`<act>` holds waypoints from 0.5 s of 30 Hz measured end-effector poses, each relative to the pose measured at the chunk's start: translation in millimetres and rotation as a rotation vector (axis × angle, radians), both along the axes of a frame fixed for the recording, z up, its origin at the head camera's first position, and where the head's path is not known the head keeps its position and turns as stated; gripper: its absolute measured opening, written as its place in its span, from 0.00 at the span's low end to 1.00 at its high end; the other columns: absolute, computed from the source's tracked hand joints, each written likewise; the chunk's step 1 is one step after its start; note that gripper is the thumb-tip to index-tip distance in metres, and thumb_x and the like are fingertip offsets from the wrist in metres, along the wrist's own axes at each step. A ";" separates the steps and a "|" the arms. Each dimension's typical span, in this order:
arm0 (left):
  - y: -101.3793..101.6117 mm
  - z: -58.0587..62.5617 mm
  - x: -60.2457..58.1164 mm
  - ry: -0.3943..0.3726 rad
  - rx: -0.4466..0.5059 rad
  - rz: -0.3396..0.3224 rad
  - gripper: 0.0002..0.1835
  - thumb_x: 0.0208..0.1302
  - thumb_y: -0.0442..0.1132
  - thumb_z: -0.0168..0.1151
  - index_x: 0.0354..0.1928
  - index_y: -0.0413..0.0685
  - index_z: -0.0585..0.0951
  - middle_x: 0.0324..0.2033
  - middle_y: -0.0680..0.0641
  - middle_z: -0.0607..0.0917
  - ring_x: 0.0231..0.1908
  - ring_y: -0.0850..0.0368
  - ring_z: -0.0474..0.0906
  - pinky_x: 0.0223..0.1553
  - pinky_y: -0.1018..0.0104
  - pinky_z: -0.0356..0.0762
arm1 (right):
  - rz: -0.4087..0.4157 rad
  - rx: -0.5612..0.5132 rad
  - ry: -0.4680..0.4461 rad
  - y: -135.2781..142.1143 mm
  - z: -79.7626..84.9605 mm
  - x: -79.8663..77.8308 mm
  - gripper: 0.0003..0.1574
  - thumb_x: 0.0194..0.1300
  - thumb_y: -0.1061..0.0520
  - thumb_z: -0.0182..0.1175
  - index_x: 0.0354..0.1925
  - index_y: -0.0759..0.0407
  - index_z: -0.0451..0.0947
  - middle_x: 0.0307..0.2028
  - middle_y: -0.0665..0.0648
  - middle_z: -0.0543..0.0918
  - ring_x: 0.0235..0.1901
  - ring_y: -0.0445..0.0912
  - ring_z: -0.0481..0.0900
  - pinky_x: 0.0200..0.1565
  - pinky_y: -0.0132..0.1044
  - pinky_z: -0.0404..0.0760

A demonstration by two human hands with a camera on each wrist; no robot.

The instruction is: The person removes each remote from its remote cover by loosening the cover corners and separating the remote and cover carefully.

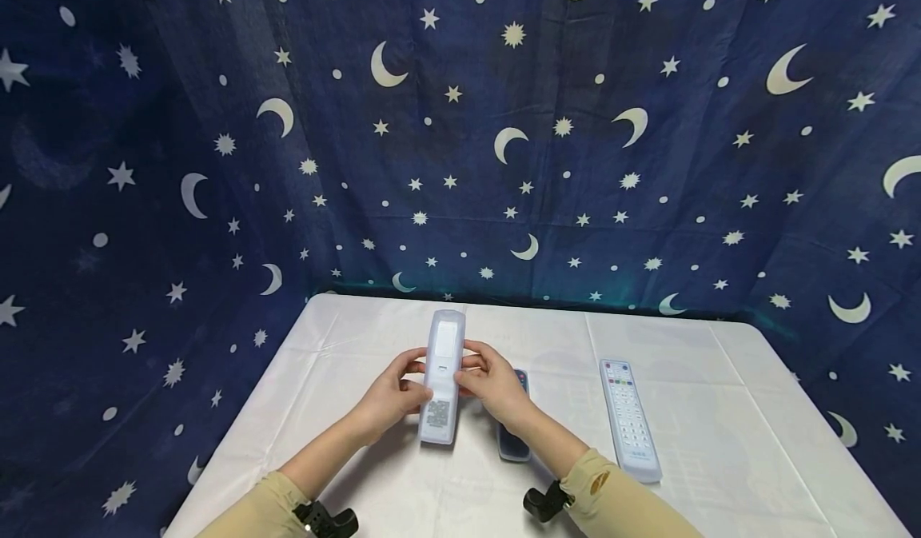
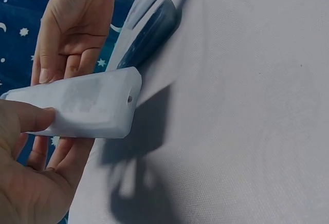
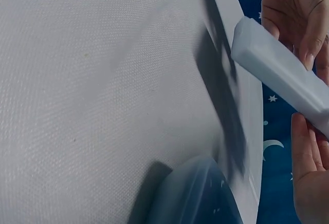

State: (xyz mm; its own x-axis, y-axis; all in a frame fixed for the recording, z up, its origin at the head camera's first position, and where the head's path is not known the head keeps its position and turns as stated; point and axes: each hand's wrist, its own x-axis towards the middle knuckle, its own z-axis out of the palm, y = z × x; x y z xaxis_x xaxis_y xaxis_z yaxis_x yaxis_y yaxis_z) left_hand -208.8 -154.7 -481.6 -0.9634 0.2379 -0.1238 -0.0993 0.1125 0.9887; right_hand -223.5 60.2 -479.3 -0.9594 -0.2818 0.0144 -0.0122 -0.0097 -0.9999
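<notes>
Both hands hold a white remote control (image 1: 444, 382) in a translucent sleeve above the table, its back side with a label turned up toward the head camera. My left hand (image 1: 389, 398) grips its left edge, the thumb lying on the back. On the opposite edge my right hand (image 1: 496, 384) pinches it, thumb on the back and fingers behind. The left wrist view shows the lower end of the remote control (image 2: 97, 106) with a small hole in it. A dark remote control (image 1: 513, 444) lies on the table, partly hidden under my right hand and forearm.
Farther right, a white remote control with buttons (image 1: 630, 422) lies face up. The table (image 1: 727, 418) wears a creased white cloth. Behind and to the left hangs a dark blue curtain (image 1: 460, 154) with moons and stars. Each forearm carries a black wrist camera (image 1: 544, 502).
</notes>
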 end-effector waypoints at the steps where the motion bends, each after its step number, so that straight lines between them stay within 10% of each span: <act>1: 0.5 0.3 0.4 0.006 -0.003 0.000 0.38 0.65 0.27 0.66 0.75 0.51 0.64 0.59 0.39 0.71 0.46 0.49 0.78 0.44 0.52 0.85 | 0.000 -0.003 0.000 0.0 0.2 0.2 0.38 0.69 0.67 0.64 0.73 0.65 0.64 0.51 0.64 0.82 0.47 0.51 0.84 0.49 0.49 0.85; 15: 0.1 -6.6 0.6 0.099 -0.023 -0.047 0.32 0.67 0.26 0.62 0.70 0.44 0.62 0.55 0.36 0.70 0.45 0.49 0.78 0.45 0.54 0.85 | -0.009 0.010 0.043 -3.2 -3.3 0.3 0.37 0.66 0.70 0.65 0.70 0.63 0.65 0.49 0.63 0.82 0.43 0.49 0.83 0.46 0.50 0.86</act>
